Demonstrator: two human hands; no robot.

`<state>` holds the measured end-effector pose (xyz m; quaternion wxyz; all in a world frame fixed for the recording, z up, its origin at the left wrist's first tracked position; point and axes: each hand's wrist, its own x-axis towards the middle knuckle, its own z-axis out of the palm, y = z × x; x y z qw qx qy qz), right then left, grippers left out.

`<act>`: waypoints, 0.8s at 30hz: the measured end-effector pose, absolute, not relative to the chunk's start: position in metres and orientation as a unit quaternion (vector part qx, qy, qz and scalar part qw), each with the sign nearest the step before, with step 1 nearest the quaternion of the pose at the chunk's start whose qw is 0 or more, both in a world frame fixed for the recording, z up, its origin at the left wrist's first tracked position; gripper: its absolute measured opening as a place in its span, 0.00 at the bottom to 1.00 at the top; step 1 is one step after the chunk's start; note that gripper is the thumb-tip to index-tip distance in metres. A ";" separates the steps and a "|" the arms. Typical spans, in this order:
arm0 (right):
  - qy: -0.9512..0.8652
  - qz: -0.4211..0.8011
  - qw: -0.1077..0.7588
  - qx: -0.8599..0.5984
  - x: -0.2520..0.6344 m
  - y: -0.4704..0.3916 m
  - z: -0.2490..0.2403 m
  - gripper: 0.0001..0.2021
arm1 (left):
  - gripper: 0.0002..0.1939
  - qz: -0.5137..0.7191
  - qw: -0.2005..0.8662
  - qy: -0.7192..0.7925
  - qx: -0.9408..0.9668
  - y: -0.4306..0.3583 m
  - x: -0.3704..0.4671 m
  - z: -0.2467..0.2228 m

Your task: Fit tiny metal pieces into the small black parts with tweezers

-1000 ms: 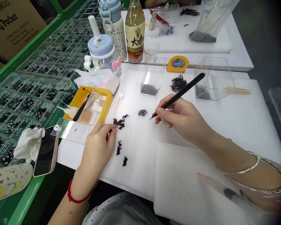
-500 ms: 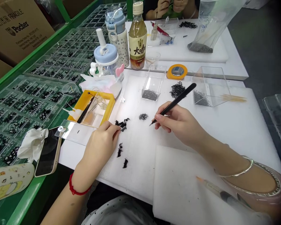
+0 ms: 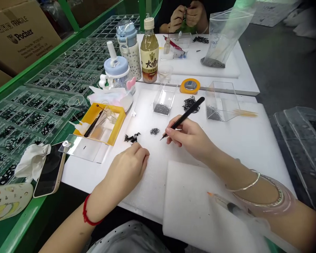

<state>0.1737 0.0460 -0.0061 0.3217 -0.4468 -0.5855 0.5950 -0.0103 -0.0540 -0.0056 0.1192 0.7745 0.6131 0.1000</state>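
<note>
A white foam mat (image 3: 152, 168) covers the table beneath both hands. The right hand (image 3: 185, 135) grips black tweezers (image 3: 185, 116), tips down near the mat. The left hand (image 3: 127, 167) rests palm-down with fingers curled, the two hands apart; whether its fingertips pinch anything cannot be told. Just beyond the left hand lie black curled pieces (image 3: 132, 137). Left of the tweezer tips sits a small dark pile (image 3: 155, 131). Farther out, beyond the right hand, are black strands (image 3: 191, 104) and orange tape (image 3: 183, 88).
</note>
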 end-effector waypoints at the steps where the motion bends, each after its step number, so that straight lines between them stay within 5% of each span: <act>1: -0.586 0.596 0.318 -0.447 0.174 0.045 -0.006 0.06 | 0.11 0.102 0.127 0.608 0.777 -0.053 -0.007 -0.007; 24: -0.636 0.617 0.203 -0.416 0.170 0.039 -0.001 0.08 | 0.09 0.198 0.163 0.652 0.713 -0.057 -0.035 -0.005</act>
